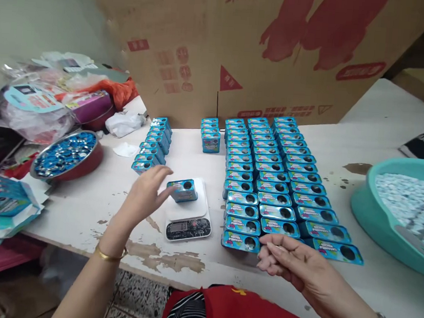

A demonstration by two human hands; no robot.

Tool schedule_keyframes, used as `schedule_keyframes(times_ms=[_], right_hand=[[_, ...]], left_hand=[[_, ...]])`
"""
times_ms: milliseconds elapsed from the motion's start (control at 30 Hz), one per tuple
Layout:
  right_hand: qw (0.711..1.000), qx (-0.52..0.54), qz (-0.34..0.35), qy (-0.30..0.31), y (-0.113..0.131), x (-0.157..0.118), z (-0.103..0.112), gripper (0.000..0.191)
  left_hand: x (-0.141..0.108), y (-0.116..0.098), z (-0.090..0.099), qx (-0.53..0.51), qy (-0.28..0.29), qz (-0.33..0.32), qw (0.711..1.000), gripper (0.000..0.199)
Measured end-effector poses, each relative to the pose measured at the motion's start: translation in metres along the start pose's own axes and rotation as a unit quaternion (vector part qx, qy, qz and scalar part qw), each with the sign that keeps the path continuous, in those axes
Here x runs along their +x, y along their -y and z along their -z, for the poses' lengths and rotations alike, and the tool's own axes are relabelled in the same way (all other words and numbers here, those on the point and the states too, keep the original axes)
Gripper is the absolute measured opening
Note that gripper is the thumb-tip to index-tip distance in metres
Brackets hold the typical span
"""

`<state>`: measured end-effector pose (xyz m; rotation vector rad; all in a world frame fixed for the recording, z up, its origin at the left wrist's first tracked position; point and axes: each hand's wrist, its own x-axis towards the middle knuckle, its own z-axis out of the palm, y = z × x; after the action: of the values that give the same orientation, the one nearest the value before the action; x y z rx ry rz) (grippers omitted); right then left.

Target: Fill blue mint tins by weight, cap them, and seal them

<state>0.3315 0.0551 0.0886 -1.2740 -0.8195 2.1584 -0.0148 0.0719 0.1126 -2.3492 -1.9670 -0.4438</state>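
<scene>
White and flat, the scale (201, 208) lies on our desk (83, 212), with one blue tin (185, 192) on its platform. We reach our left hand (140, 200) in from the left of the scale, its grip apart, thumb toward the tin; we cannot tell whether they touch. Our right hand (295, 263) is to the right of the scale, at the near end of the three long columns of tins (274, 186); its grip is drawn together, and we cannot tell whether anything is clamped in it. Behind the scale we have a short row of tins (211, 143), and behind it to the left another row (156, 147). Farther left of the scale sits a red bowl (88, 165) of blue and silver pieces; far to its right, a turquoise basin (368, 205) holds pale pieces. A large cardboard box (192, 30) stands behind the scale.
</scene>
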Motion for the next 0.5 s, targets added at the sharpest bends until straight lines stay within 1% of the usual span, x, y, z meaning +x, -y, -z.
schedule_keyframes(times_ms=[67, 133, 167, 233, 300, 333, 400, 433, 500], right_hand=[[0.997, -0.068, 0.0, 0.038, 0.003, 0.007, -0.003, 0.035], [0.988, -0.13, 0.012, 0.078, 0.008, 0.016, -0.008, 0.036], [0.983, -0.155, 0.022, 0.095, 0.011, 0.021, -0.012, 0.035], [0.971, -0.199, 0.039, 0.128, 0.02, 0.032, -0.023, 0.035], [0.955, -0.249, 0.057, 0.152, 0.03, 0.044, -0.038, 0.033], [0.944, -0.282, 0.076, 0.154, 0.035, 0.05, -0.046, 0.03], [0.911, -0.363, 0.132, 0.145, 0.044, 0.064, -0.064, 0.024], [0.888, -0.406, 0.165, 0.137, 0.048, 0.072, -0.073, 0.021], [0.833, -0.49, 0.227, 0.123, 0.056, 0.087, -0.091, 0.019]], left_hand=[[-0.026, 0.012, 0.0, -0.029, -0.061, 0.07, 0.995, 0.032], [-0.059, 0.025, -0.011, -0.044, -0.091, 0.142, 0.985, 0.032], [-0.077, 0.031, -0.02, -0.05, -0.095, 0.172, 0.979, 0.031], [-0.113, 0.039, -0.044, -0.058, -0.081, 0.214, 0.972, 0.031], [-0.143, 0.039, -0.071, -0.061, -0.069, 0.232, 0.968, 0.032], [-0.156, 0.037, -0.083, -0.059, -0.069, 0.237, 0.967, 0.033], [-0.173, 0.03, -0.103, -0.051, -0.073, 0.248, 0.965, 0.035], [-0.179, 0.026, -0.11, -0.046, -0.077, 0.254, 0.963, 0.035], [-0.184, 0.02, -0.12, -0.036, -0.086, 0.264, 0.96, 0.034]])
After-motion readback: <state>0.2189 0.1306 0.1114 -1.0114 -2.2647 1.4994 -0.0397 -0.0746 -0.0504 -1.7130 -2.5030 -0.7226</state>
